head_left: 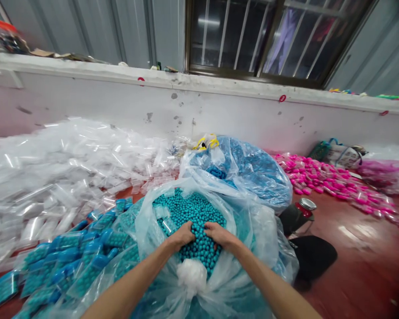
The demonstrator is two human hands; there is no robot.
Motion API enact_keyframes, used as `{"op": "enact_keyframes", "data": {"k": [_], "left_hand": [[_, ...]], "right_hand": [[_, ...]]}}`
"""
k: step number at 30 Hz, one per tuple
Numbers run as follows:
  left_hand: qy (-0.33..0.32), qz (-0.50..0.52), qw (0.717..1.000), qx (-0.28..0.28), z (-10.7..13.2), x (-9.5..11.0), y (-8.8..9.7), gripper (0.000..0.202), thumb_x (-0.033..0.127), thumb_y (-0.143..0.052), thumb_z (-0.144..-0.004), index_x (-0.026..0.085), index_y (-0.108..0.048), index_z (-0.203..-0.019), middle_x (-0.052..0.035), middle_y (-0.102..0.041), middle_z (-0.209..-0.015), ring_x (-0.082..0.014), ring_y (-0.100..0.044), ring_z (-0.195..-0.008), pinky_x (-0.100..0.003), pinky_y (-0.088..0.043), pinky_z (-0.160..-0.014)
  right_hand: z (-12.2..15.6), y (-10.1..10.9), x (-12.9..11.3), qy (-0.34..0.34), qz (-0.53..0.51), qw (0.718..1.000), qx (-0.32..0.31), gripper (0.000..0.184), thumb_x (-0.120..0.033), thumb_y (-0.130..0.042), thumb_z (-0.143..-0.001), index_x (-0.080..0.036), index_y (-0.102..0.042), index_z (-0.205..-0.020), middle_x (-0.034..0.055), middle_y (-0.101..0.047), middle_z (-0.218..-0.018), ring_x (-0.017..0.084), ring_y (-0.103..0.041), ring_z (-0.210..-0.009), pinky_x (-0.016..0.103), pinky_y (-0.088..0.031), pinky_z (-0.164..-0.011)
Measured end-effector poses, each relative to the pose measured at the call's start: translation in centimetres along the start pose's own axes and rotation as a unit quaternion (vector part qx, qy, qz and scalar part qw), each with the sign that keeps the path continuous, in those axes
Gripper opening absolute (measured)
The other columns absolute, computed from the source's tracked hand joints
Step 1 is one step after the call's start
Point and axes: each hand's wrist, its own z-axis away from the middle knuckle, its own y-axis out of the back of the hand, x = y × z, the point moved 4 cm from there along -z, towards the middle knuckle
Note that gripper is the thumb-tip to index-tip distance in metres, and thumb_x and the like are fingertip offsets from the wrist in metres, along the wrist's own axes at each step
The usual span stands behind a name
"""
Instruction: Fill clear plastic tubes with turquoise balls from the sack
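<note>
A large clear plastic bag [142, 221] stands open in front of me, full of small round teal beads [189, 204]. Both of my hands are inside its mouth, a short way apart among the beads. My left hand [184, 235] has its fingers curled inward, and my right hand [217, 234] faces it with thumb and fingers bent closed. Whatever they grip is lost among the beads between them. A small clear packet [166, 223] lies on the beads to the left. Below my hands is a bunched white knot of plastic [192, 275].
Filled teal bead jars [86, 248] lie at left, before a big heap of clear empty containers [53, 177]. Behind stands a bag of blue material [259, 173]. Pink-filled packs [332, 181] and a silver-lidded jar [306, 206] are at right, on the red floor [369, 257].
</note>
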Motion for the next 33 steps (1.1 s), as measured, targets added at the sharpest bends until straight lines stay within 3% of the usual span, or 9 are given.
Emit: {"op": "enact_keyframes", "data": {"k": [3, 5, 9, 12, 17, 20, 24, 28, 33], "left_hand": [[-0.022, 0.113, 0.993, -0.035, 0.8, 0.2, 0.3, 0.025, 0.006, -0.046, -0.058, 0.017, -0.043, -0.080, 0.0066, -0.044, -0.061, -0.0082, -0.045, -0.056, -0.018, -0.036, -0.053], [-0.034, 0.164, 0.985, -0.040, 1.1, 0.3, 0.4, 0.025, 0.009, -0.048, -0.060, 0.018, -0.042, -0.083, 0.0081, -0.039, -0.059, -0.0063, -0.041, -0.052, -0.017, -0.034, -0.051], [-0.034, 0.335, 0.940, -0.056, 1.3, -0.1, 0.3, 0.037, 0.021, -0.061, -0.060, 0.019, -0.042, -0.091, 0.0082, -0.044, -0.061, -0.0047, -0.039, -0.048, -0.017, -0.028, -0.046], [-0.031, 0.415, 0.907, -0.065, 1.2, -0.6, 0.1, 0.051, 0.027, -0.071, -0.054, 0.018, -0.045, -0.096, 0.0080, -0.046, -0.059, -0.0058, -0.041, -0.048, -0.018, -0.027, -0.045], [-0.038, 0.399, 0.914, -0.054, 1.2, -0.9, 0.2, 0.060, 0.029, -0.071, -0.055, 0.018, -0.045, -0.107, 0.0094, -0.040, -0.053, -0.0064, -0.040, -0.048, -0.019, -0.030, -0.046], [0.001, 0.313, 0.949, -0.026, 1.1, -1.0, 0.3, 0.049, 0.029, -0.066, -0.059, 0.016, -0.049, -0.103, 0.0074, -0.043, -0.057, -0.0069, -0.041, -0.050, -0.020, -0.032, -0.047], [0.053, 0.220, 0.974, 0.006, -0.2, -1.1, 0.2, 0.026, 0.018, -0.062, -0.057, 0.015, -0.057, -0.083, 0.0066, -0.046, -0.054, -0.0082, -0.043, -0.052, -0.019, -0.030, -0.046], [0.078, 0.154, 0.985, 0.022, -2.4, -0.5, -0.4, 0.018, 0.001, -0.062, -0.045, 0.014, -0.050, -0.047, 0.0081, -0.034, -0.038, -0.0078, -0.040, -0.049, -0.019, -0.024, -0.046], [0.062, 0.193, 0.979, -0.008, -2.8, 0.5, -1.1, 0.017, 0.012, -0.066, -0.048, 0.016, -0.050, -0.052, 0.0087, -0.036, -0.041, -0.0074, -0.038, -0.047, -0.019, -0.024, -0.046]], "right_hand": [[0.8, 0.1, -0.4, 0.020, -0.102, 0.994, -0.014, 0.028, -0.020, -0.037, -0.081, -0.019, -0.053, -0.104, -0.0018, -0.057, -0.075, 0.011, -0.052, -0.056, 0.021, -0.045, -0.045], [1.1, 0.5, -0.8, 0.054, -0.102, 0.993, 0.013, 0.031, -0.019, -0.040, -0.080, -0.019, -0.053, -0.108, -0.0005, -0.059, -0.076, 0.013, -0.054, -0.061, 0.025, -0.048, -0.054], [2.0, 2.2, -1.7, 0.118, 0.108, 0.968, 0.194, 0.034, -0.016, -0.043, -0.080, -0.020, -0.057, -0.111, 0.0067, -0.064, -0.096, 0.022, -0.055, -0.093, 0.040, -0.037, -0.088], [2.5, 2.8, -2.0, 0.096, 0.154, 0.953, 0.244, 0.037, -0.019, -0.040, -0.082, -0.018, -0.054, -0.116, 0.0098, -0.063, -0.105, 0.024, -0.055, -0.098, 0.040, -0.034, -0.090], [2.5, 2.1, -2.6, 0.139, 0.024, 0.975, 0.171, 0.037, -0.020, -0.040, -0.081, -0.017, -0.056, -0.114, 0.0041, -0.067, -0.093, 0.016, -0.060, -0.082, 0.025, -0.044, -0.074], [2.3, 1.9, -2.0, 0.099, 0.088, 0.976, 0.173, 0.035, -0.020, -0.040, -0.082, -0.019, -0.055, -0.113, 0.0055, -0.065, -0.100, 0.018, -0.058, -0.093, 0.027, -0.041, -0.078], [1.6, 1.7, -0.3, -0.019, 0.209, 0.964, 0.165, 0.029, -0.017, -0.037, -0.084, -0.016, -0.056, -0.106, 0.0132, -0.064, -0.099, 0.025, -0.057, -0.096, 0.034, -0.039, -0.079], [0.5, 1.2, 0.4, -0.039, 0.199, 0.967, 0.152, 0.025, -0.014, -0.036, -0.084, -0.013, -0.058, -0.097, 0.0167, -0.063, -0.098, 0.026, -0.057, -0.096, 0.034, -0.039, -0.079], [-0.2, 1.2, 0.8, -0.020, 0.120, 0.985, 0.124, 0.027, -0.019, -0.035, -0.085, -0.016, -0.054, -0.104, 0.0065, -0.066, -0.091, 0.015, -0.062, -0.077, 0.023, -0.044, -0.062]]}}
